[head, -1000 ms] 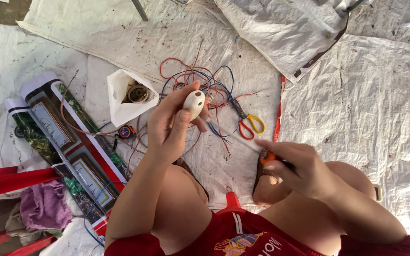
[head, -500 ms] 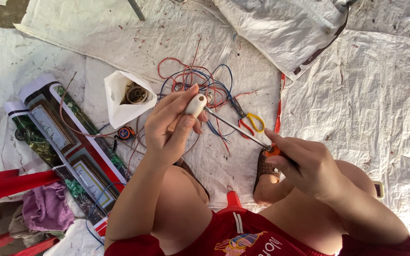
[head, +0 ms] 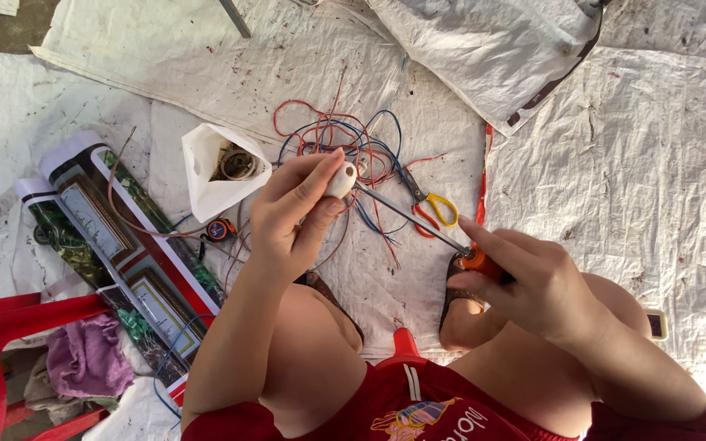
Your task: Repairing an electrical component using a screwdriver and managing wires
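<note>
I observed white sheeting (head: 614,163) covering the floor, with tangled wires (head: 345,139) on it. My right hand (head: 533,282) gripped a screwdriver (head: 418,220), its tip at the white fitting (head: 341,180) pinched in my left hand's (head: 292,216) fingers above the wires.

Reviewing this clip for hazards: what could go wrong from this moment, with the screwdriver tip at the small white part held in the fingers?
The screwdriver in the right hand points at the small white part pinched by the left hand; a slip could jab the fingertips. The part is held in the air, unsupported, so it may twist or drop into the tangle of wires. Open scissors lie close below.
</note>
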